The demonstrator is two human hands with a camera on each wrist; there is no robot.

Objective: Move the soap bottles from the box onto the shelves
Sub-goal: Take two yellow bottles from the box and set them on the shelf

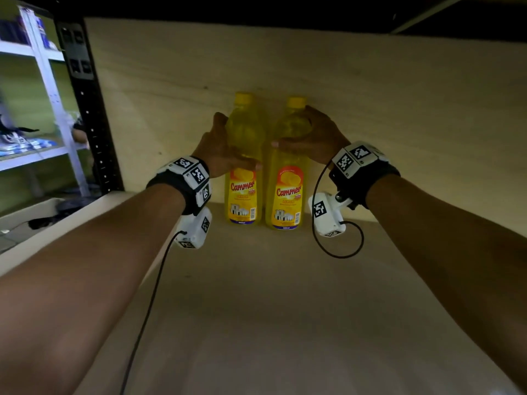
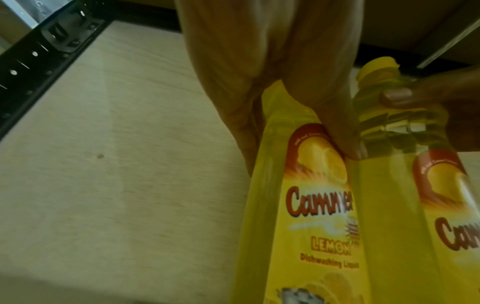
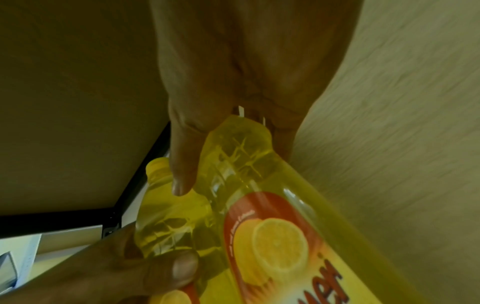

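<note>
Two yellow plastic soap bottles are stood upright, side by side, on the pale wooden shelf [image 1: 256, 295] against its back panel. The left bottle [image 1: 243, 178] is gripped at its upper body by the left hand [image 1: 221, 151]; the right bottle [image 1: 286, 183] is likewise clasped by the right hand [image 1: 312, 138], fingers curled round each.

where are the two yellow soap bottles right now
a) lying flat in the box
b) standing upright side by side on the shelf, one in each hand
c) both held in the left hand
b: the left bottle and right bottle stand upright on the shelf board, gripped by the left hand and right hand.
</note>
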